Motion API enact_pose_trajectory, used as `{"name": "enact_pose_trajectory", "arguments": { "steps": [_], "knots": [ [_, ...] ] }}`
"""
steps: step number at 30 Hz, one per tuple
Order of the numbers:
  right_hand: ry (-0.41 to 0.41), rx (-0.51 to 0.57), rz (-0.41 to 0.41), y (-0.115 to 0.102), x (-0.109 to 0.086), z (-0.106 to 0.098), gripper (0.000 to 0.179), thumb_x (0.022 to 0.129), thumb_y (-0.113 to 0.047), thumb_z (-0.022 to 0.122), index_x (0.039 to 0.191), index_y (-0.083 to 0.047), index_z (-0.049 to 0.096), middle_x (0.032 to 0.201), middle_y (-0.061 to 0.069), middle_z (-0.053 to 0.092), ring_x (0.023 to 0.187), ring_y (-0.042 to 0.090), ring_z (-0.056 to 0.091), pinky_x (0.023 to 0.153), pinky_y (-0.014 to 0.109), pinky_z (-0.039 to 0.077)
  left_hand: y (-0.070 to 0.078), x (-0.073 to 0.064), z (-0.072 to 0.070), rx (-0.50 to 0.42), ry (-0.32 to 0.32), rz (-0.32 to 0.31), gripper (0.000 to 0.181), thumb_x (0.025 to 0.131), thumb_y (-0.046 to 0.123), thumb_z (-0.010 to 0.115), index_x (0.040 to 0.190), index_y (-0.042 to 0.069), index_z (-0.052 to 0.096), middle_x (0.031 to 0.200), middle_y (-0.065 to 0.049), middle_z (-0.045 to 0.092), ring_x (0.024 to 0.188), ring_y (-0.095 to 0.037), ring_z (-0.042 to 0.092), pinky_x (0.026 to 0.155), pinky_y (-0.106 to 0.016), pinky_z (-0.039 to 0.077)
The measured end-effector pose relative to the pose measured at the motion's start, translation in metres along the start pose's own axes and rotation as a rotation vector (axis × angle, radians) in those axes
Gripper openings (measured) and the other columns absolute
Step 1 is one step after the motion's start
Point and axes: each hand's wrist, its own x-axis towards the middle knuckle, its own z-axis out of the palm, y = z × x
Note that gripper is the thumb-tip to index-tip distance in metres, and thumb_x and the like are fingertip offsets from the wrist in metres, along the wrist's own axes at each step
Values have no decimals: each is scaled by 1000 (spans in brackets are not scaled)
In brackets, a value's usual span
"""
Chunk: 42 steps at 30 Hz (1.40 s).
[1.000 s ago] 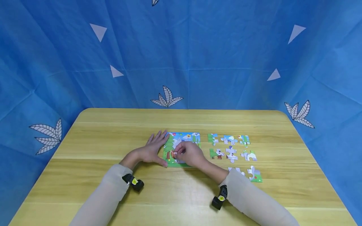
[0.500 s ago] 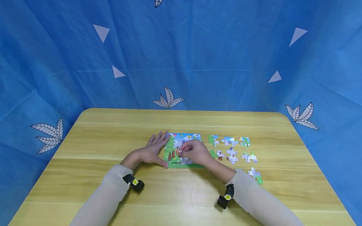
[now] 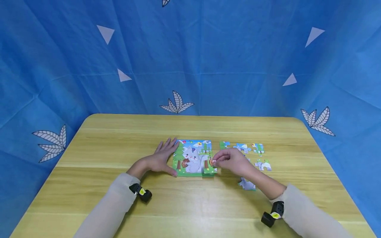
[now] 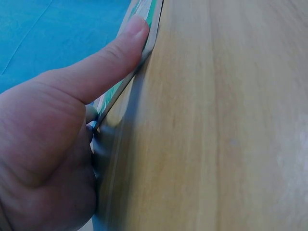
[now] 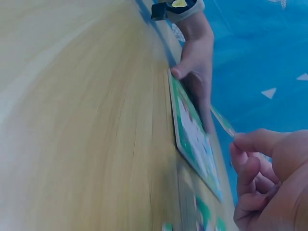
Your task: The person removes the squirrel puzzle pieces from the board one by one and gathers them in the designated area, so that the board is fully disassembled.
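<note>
A puzzle board (image 3: 193,175) with a squirrel picture lies flat on the table. My left hand (image 3: 160,161), fingers spread, rests along its left edge; in the left wrist view the thumb (image 4: 108,60) lies on the board's rim. Between thumb and fingertips my right hand (image 3: 235,162) pinches a puzzle piece (image 3: 209,166) showing a tree trunk and part of an acorn. That piece hangs over the board's lower right corner, and the right wrist view shows the piece (image 5: 223,120) nearly edge-on, raised off the board.
Several loose puzzle pieces, among them a tree piece (image 3: 258,148) and a grey one (image 3: 247,184), lie right of the board. My right hand and forearm cover some of them. A blue curtain (image 3: 196,59) hangs behind the wooden table (image 3: 178,205).
My right hand has moved right with the puzzle piece, from the board's left part to its lower right corner, uncovering the squirrel. The left hand stays in place.
</note>
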Motion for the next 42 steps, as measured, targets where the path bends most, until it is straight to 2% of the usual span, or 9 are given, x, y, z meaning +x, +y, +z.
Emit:
{"name": "enact_pose_trajectory", "arguments": {
  "steps": [7, 12, 17, 23, 31, 38, 42],
  "knots": [
    [-2, 25, 40, 11, -27, -24, 14, 93, -13, 74, 102, -2, 73, 87, 6, 74, 84, 26, 69, 70, 28, 53, 1, 0, -1, 0, 8, -7, 125, 80, 43, 86, 163, 2, 3, 170, -16, -9, 154, -37, -15, 122, -55, -11],
    [-37, 49, 18, 21, -40, -28, 15, 93, -9, 73, 103, 1, 72, 89, 9, 74, 81, 24, 69, 68, 29, 55, 3, -1, -2, -6, 8, -11, 125, 79, 43, 87, 163, 2, 2, 170, -16, -9, 154, -37, -16, 122, -55, -12],
    [-46, 11, 2, 34, -48, -29, 8, 92, -3, 72, 100, 0, 72, 87, 8, 74, 81, 23, 70, 69, 29, 57, 3, 1, -1, -7, 9, -1, 125, 80, 44, 86, 162, 1, 2, 169, -17, -9, 154, -38, -16, 121, -56, -11],
    [-19, -51, -8, 41, -53, -24, 4, 91, -2, 73, 95, -4, 72, 83, 5, 71, 73, 19, 66, 60, 23, 52, 3, 0, -2, -11, 5, -8, 125, 80, 43, 86, 162, 1, 2, 169, -17, -9, 154, -38, -16, 121, -56, -11],
    [36, -176, -59, 46, -53, -18, 6, 89, -5, 75, 90, -10, 73, 79, -1, 66, 60, 8, 51, 53, 21, 42, 1, 1, 0, -8, 1, -24, 125, 79, 43, 87, 163, 2, 3, 170, -16, -9, 154, -36, -16, 121, -54, -12],
    [58, -167, -57, 48, -54, -16, 7, 88, -10, 79, 91, -10, 73, 80, -1, 64, 60, 7, 47, 53, 21, 40, 3, 0, 0, -11, 5, -29, 125, 79, 43, 87, 163, 2, 4, 170, -16, -8, 154, -36, -15, 122, -54, -12],
    [69, -178, -82, 47, -54, -19, 9, 87, -8, 80, 92, -10, 73, 80, -2, 64, 62, 9, 49, 54, 21, 42, 1, 0, 1, -14, 7, -19, 125, 79, 43, 87, 163, 2, 3, 170, -16, -8, 154, -36, -15, 122, -54, -12]
  ]
}}
